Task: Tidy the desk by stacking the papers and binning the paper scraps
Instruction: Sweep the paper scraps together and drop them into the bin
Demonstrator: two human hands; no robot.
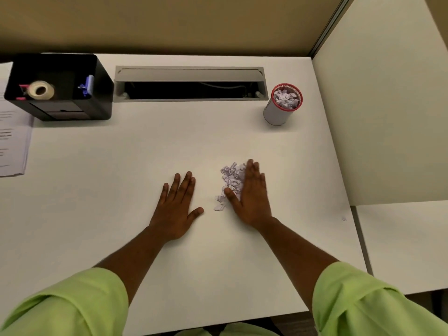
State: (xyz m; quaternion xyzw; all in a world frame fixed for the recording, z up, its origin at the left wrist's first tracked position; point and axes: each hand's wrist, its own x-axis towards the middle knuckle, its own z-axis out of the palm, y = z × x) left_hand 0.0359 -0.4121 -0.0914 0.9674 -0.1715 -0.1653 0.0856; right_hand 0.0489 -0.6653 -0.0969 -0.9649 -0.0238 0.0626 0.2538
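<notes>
1. Your right hand [252, 197] lies flat and spread, its thumb side against the paper scraps [230, 183]
2. Your left hand [175, 204] rests flat, fingers open, empty, beside the pile
3. The red-rimmed bin [282, 105] stands far right; stacked papers [13, 139] lie far left

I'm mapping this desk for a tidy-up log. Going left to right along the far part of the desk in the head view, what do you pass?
Stacked papers at the left edge → black desk organizer holding a tape roll → open cable tray → red-rimmed bin with paper scraps inside.
</notes>
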